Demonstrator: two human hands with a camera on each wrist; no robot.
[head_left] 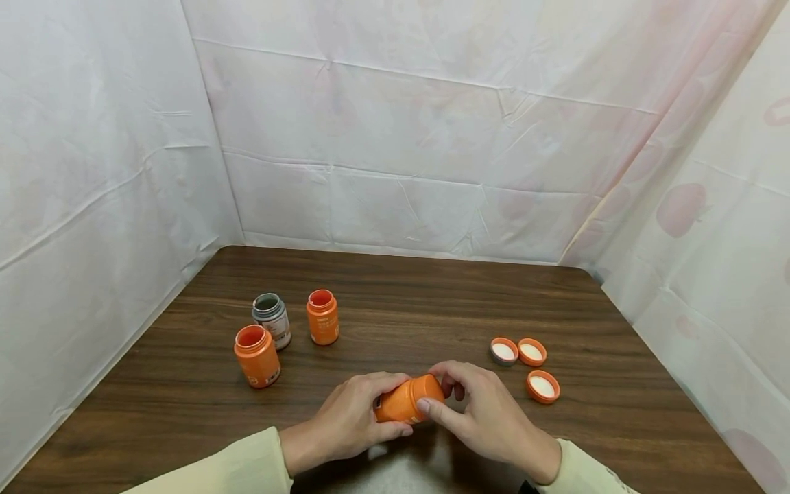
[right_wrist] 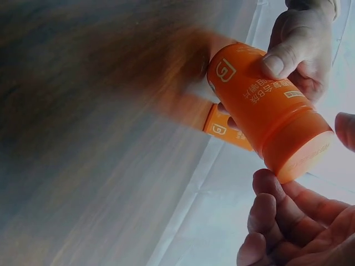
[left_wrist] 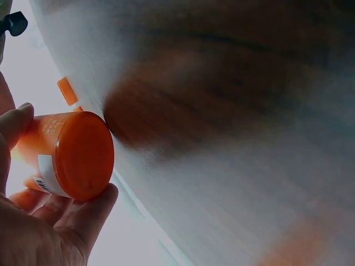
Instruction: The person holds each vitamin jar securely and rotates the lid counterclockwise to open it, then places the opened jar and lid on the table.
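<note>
An orange pill bottle [head_left: 397, 405] lies tilted between both hands, its orange cap [head_left: 432, 388] on and facing right. My left hand [head_left: 354, 416] grips the bottle's body, the thumb on the near side and fingers around the far side. In the left wrist view the bottle's round base [left_wrist: 86, 155] faces the camera. Beside the cap is my right hand [head_left: 484, 412]. The right wrist view shows a fingertip touching the edge of the cap [right_wrist: 302, 154], with the thumb [right_wrist: 346, 130] a little apart from it and the other fingers loosely bent.
Uncapped bottles stand at the left of the brown table [head_left: 407, 295]: a near orange bottle [head_left: 258, 362], a grey bottle [head_left: 278, 328] and another orange bottle [head_left: 324, 324]. At right lie a dark-rimmed cap [head_left: 504, 351] and two orange caps [head_left: 532, 352], insides up. White sheeting [head_left: 395, 137] surrounds the table.
</note>
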